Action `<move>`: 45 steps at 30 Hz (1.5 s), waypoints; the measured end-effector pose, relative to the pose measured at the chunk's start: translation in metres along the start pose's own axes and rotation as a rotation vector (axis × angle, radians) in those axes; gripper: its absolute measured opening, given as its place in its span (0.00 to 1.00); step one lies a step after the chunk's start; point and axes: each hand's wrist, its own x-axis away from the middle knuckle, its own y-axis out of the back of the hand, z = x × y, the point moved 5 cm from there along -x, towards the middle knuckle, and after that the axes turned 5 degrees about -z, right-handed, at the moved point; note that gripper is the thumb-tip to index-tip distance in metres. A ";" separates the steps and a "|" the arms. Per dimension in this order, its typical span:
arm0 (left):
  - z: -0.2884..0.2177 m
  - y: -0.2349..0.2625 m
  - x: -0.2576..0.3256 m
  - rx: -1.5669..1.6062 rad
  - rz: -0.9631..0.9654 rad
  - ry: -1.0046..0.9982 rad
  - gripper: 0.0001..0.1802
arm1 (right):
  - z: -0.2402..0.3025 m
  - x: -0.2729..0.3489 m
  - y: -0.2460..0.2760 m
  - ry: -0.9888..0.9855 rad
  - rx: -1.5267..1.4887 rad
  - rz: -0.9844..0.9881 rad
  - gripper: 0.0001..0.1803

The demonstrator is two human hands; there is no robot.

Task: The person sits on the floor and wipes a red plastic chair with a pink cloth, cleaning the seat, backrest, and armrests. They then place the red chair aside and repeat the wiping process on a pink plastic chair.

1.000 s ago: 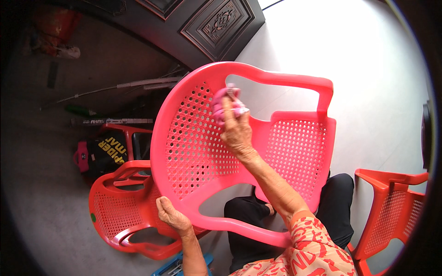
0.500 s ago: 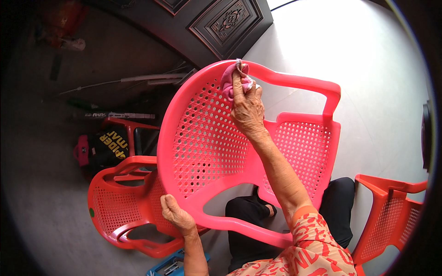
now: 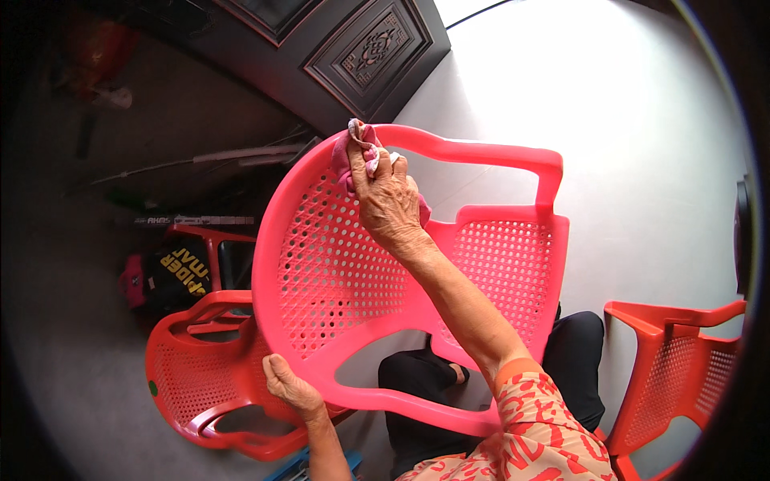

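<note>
Fingers [image 3: 370, 164] of the right hand [image 3: 391, 207] pinch a soft cloth [image 3: 353, 144] at the chair's [image 3: 345, 272] twelve-o'clock rim, while the left hand [image 3: 290, 386] grips its light, stiff six-o'clock edge.

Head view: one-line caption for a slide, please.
Right hand presses a pink cloth on a pink plastic chair; left hand grips its edge.
</note>
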 end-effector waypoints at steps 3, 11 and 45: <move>0.005 -0.001 0.000 0.009 0.037 0.013 0.20 | -0.020 -0.002 -0.004 -0.045 0.096 0.008 0.36; -0.066 -0.033 -0.054 -0.155 0.421 -0.256 0.19 | -0.085 0.008 -0.001 -0.272 0.017 0.139 0.43; -0.114 -0.199 -0.097 -0.860 0.368 -0.782 0.26 | -0.106 -0.009 0.017 -0.126 0.299 0.287 0.33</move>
